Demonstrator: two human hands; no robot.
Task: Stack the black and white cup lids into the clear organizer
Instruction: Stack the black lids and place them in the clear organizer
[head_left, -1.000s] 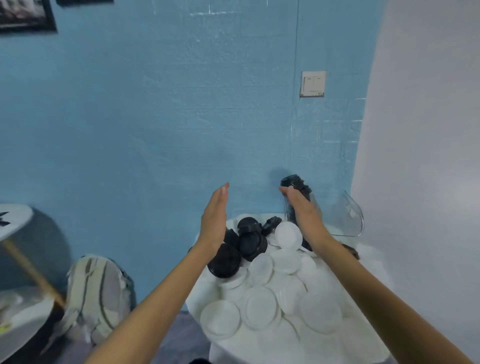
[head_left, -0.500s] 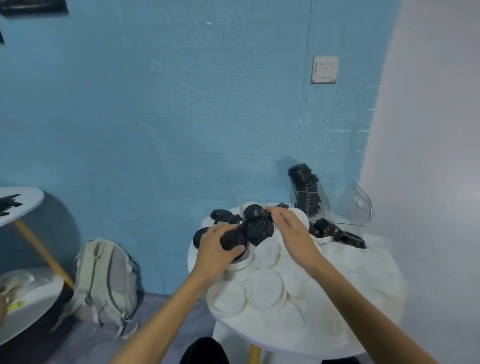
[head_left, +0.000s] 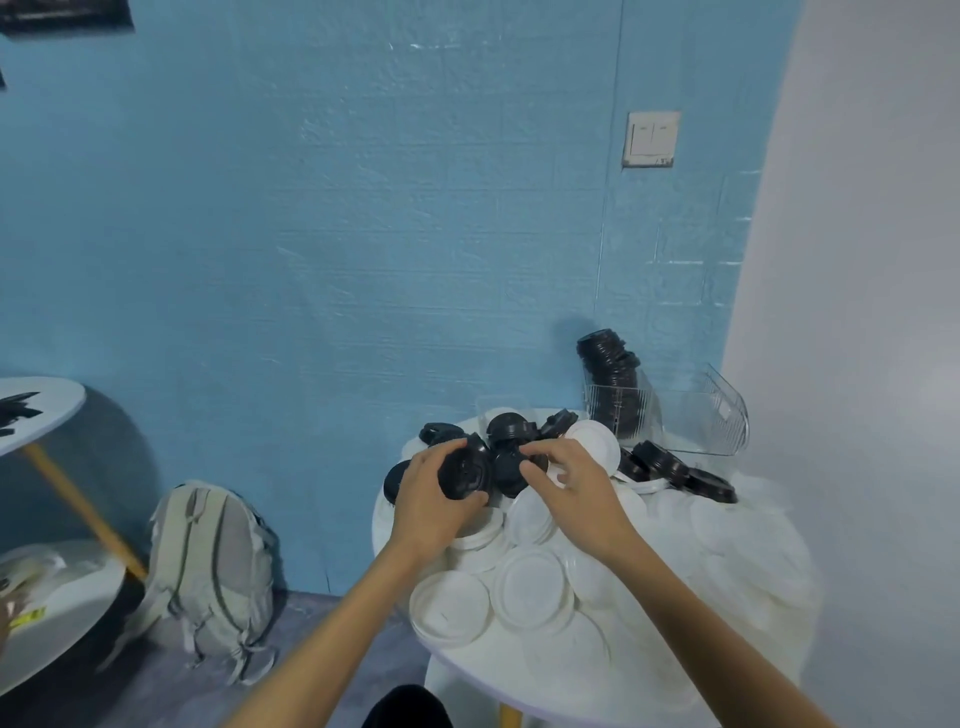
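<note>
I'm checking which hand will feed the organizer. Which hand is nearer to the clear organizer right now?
Right. The right hand pinches a black lid just left of the clear organizer; the left hand grips another black lid farther left.

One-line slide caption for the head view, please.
Left hand grips a black lid, right hand pinches another, black stack in organizer.

Both bare forearms reach up from 6 o'clock, converging toward 12. The left hand (head_left: 434, 499) curls fingers and thumb round a black lid (head_left: 464, 474). At its 3 o'clock, the right hand (head_left: 576, 480) pinches with bent fingertips.
</note>
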